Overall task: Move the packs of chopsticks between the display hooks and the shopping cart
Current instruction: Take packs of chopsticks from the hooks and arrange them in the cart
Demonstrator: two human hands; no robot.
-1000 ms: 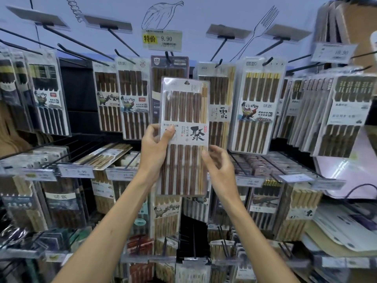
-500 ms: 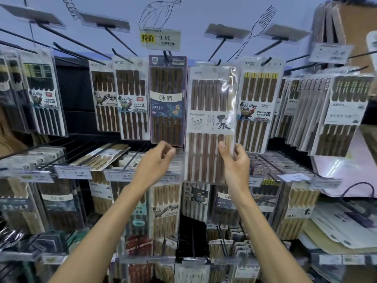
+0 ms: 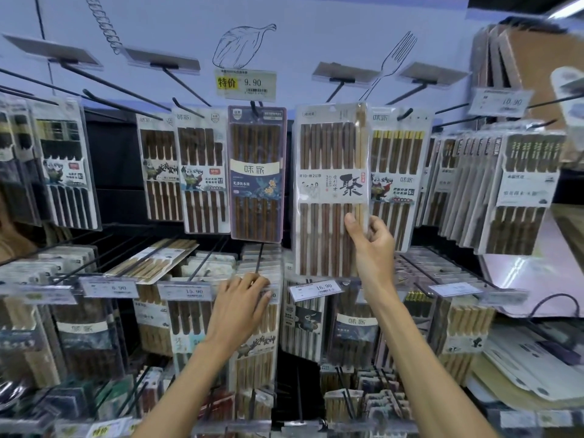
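A clear pack of dark wooden chopsticks (image 3: 328,143), with a white label bearing a large black character, hangs upright in the upper row between a purple-framed pack (image 3: 256,172) and a panda-label pack (image 3: 395,184). My right hand (image 3: 369,241) pinches its lower right edge, thumb on the front. The pack's top hides its display hook. My left hand (image 3: 243,305) is lower, with loosely bent fingers touching the top of the packs on a lower hook (image 3: 259,257). No shopping cart is in view.
Rows of black hooks stick out toward me, most loaded with chopstick packs. Price tags hang at the hook ends, such as 9.90 (image 3: 246,83) and 16.90 (image 3: 316,287). Cutting boards (image 3: 531,74) stand at the upper right and flat boxes (image 3: 537,368) lie at the lower right.
The character-label pack moved from in front of the purple-framed pack rightward into the upper row. My left hand let go of it and dropped to the lower row; my right hand still holds it.
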